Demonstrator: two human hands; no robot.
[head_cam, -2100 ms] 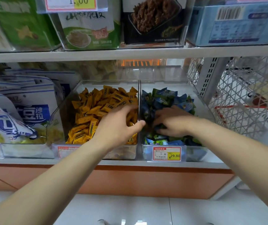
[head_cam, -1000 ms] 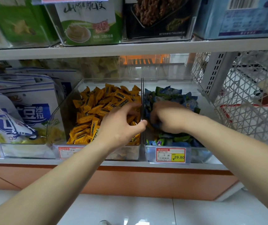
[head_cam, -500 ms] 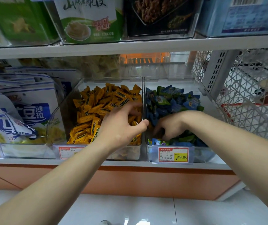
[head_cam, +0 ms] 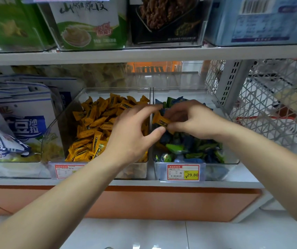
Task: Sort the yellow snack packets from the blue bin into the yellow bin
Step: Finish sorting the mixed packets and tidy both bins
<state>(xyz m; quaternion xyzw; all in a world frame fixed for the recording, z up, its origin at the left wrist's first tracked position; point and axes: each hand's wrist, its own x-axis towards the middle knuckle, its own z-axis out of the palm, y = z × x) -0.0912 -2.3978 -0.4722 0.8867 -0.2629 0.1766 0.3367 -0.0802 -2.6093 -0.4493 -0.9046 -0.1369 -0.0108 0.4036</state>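
A small yellow foil snack packet [head_cam: 162,121] is pinched between the thumb and fingertips of the right hand [head_cam: 194,121], raised just above the clear plastic bin of blue and green packets [head_cam: 232,159] and close to the divider wall shared with the clear plastic bin of yellow packets [head_cam: 54,139]. The left hand [head_cam: 135,133] is held over the right part of the yellow bin, fingers spread and curved, thumb tip touching or nearly touching the packet's lower end; nothing is gripped by it. The step is judged to be a handover or direct carry across the divider. For a clean transfer, the pinch is best kept on the packet's body, not its crimped end, the packet lifted clear of the wall, and release made only once it is over the yellow pile. A further patch of yellow is glimpsed low at the left of the blue bin, so more sorting is probably left. Legible writing: a red-and-yellow price tag [head_cam: 183,172] on the blue bin reads "¥29.80"; the tag on the yellow bin [head_cam: 66,170] is too blurred. Chinese characters are seen on the white-and-blue bags [head_cam: 23,126] at left.
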